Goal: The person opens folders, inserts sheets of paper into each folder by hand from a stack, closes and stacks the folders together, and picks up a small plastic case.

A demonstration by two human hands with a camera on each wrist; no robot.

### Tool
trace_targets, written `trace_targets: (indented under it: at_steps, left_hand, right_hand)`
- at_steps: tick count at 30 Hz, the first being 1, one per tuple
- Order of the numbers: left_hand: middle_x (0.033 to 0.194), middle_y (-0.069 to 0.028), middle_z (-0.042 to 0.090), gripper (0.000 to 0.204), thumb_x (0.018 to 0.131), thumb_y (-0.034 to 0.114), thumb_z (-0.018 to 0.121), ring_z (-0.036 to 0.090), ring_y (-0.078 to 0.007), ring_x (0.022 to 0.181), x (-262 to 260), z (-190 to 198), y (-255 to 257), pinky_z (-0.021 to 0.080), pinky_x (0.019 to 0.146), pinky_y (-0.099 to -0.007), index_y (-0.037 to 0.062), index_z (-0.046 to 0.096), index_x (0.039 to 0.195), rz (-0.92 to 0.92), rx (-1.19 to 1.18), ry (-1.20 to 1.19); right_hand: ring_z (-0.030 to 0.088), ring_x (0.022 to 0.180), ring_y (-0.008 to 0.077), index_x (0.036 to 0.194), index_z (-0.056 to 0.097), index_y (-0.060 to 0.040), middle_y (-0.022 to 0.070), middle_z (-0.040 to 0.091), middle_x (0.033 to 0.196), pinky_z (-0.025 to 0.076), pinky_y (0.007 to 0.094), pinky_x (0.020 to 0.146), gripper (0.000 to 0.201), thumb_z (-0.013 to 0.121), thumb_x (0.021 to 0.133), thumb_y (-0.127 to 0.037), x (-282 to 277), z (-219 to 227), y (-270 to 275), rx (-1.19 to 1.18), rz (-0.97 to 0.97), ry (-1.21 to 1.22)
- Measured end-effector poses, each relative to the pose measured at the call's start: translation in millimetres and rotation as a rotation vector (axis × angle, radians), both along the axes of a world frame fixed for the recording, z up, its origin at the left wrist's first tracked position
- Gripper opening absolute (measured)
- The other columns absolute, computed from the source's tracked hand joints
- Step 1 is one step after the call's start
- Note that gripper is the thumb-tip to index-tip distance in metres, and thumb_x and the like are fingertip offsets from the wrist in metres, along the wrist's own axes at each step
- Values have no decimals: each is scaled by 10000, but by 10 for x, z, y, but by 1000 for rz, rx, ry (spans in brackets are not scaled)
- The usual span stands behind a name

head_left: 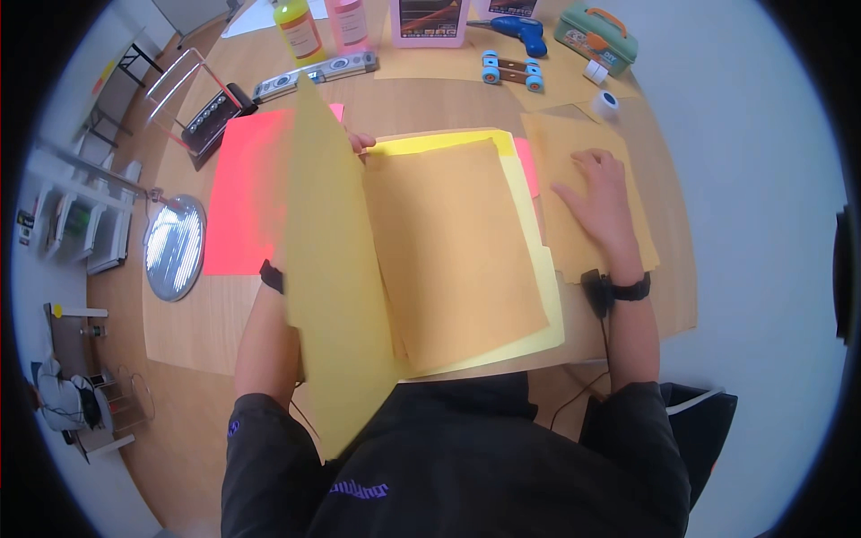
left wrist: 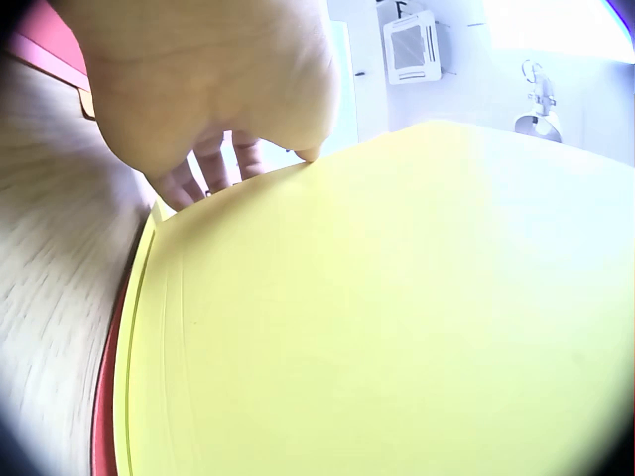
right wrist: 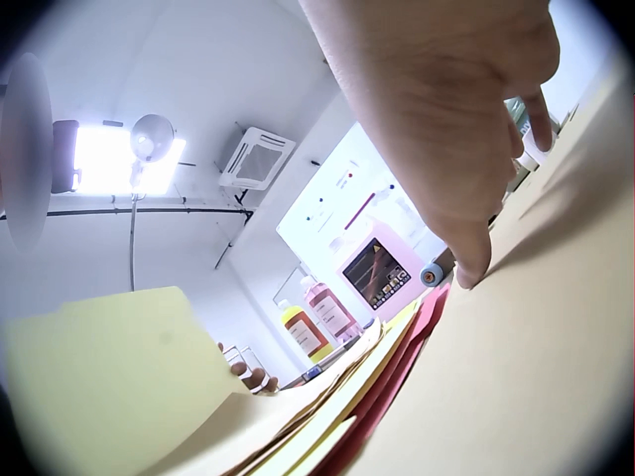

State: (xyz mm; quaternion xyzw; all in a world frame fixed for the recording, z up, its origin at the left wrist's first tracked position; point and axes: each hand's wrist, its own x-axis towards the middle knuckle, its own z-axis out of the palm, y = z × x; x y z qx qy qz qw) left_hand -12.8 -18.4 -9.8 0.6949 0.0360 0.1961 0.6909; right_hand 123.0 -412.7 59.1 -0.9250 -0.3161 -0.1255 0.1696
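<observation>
A yellow file folder [head_left: 336,269] stands half opened, its front cover raised nearly upright. My left hand [left wrist: 208,79] grips the top edge of that cover, thumb on one face and fingers over the other; in the head view the cover hides most of this hand. Inside the folder, a tan paper sheet or envelope [head_left: 456,251] lies on the yellow back cover. To the right, my right hand [head_left: 601,193] rests with spread fingers on a stack of tan envelopes [head_left: 574,242]. In the right wrist view its thumb touches the top one.
A pink-red folder [head_left: 242,197] lies at the left, near a round lamp [head_left: 175,247] and a black rack [head_left: 215,117]. Along the back stand bottles [head_left: 299,31], a blue glue gun [head_left: 520,34], a toy car chassis [head_left: 513,72], a green box [head_left: 596,40] and a white roll [head_left: 605,105].
</observation>
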Motion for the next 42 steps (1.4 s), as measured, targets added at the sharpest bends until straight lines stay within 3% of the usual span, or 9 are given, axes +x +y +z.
trace_targets:
  at_steps: [1, 2, 4, 11, 25, 29, 36, 40, 42]
  left_hand:
    - [982, -37, 611, 230, 1049, 242, 522, 599, -148, 987, 25, -131, 74, 490, 874, -338, 43, 627, 1000, -153, 51, -482]
    - [982, -37, 611, 230, 1049, 242, 522, 599, -148, 987, -45, 69, -33, 490, 874, -338, 43, 627, 1000, -152, 53, -484]
    - [1000, -29, 586, 264, 1051, 294, 532, 568, -158, 1037, -231, 409, -241, 452, 936, -350, 34, 577, 1056, 21, -117, 84]
    - [1172, -126, 567, 525, 900, 353, 738, 516, -269, 1252, -312, 581, -439, 409, 1061, -385, 47, 503, 1256, -18, 418, 168]
    - [1272, -181, 519, 589, 791, 303, 800, 494, -361, 1231, -361, 498, -359, 447, 1025, -409, 48, 558, 1264, 74, 878, 279]
    - [1321, -174, 500, 696, 774, 350, 826, 476, -336, 1262, -467, 560, -81, 426, 1041, -429, 71, 536, 1342, -153, 831, 290]
    - [1381, -144, 506, 642, 823, 240, 785, 413, -341, 1348, -451, 587, -15, 350, 1138, -428, 82, 509, 1381, -114, 790, 280]
    - [1333, -128, 574, 542, 854, 231, 759, 527, -342, 1256, -610, 812, 329, 416, 1085, -421, 66, 555, 1328, 156, 673, 218]
    - [1315, -152, 590, 567, 849, 304, 768, 560, -354, 1229, -783, 755, 696, 446, 1053, -453, 63, 566, 1322, 400, 948, 286]
  right_hand:
    - [533, 1147, 331, 1203, 632, -34, 143, 585, 1169, 450, 423, 994, 485, 786, 829, -301, -19, 24, 24, 32, 21, -17]
    - [549, 1121, 322, 1189, 638, -33, 141, 596, 1148, 459, 421, 981, 465, 786, 828, -286, -38, 46, 55, 65, 43, -33]
    - [579, 1063, 300, 1179, 643, -26, 136, 615, 1095, 478, 404, 947, 439, 781, 835, -262, -89, 93, 130, 141, 103, 81]
    - [638, 839, 210, 1183, 631, 21, 115, 647, 924, 523, 310, 803, 336, 713, 886, -114, -344, 162, 291, 271, 368, 517]
    - [637, 858, 244, 1183, 600, 37, 137, 621, 956, 517, 324, 832, 271, 631, 929, -54, -348, 157, 308, 193, 424, 425]
    - [593, 1062, 273, 1264, 625, -52, 134, 582, 1171, 494, 365, 926, 436, 739, 848, -117, -431, 277, 384, 237, 412, 527]
    - [404, 1358, 356, 1294, 666, -138, 147, 443, 1458, 339, 424, 1161, 634, 882, 701, -197, -533, 233, 407, -10, 576, 438]
    - [405, 1369, 347, 1260, 679, -117, 143, 443, 1458, 354, 421, 1154, 626, 897, 679, -194, -413, 150, 336, 107, 561, 557]
    - [403, 1380, 336, 1224, 683, -95, 134, 448, 1453, 366, 418, 1147, 599, 900, 673, -188, -380, 157, 318, 86, 532, 584]
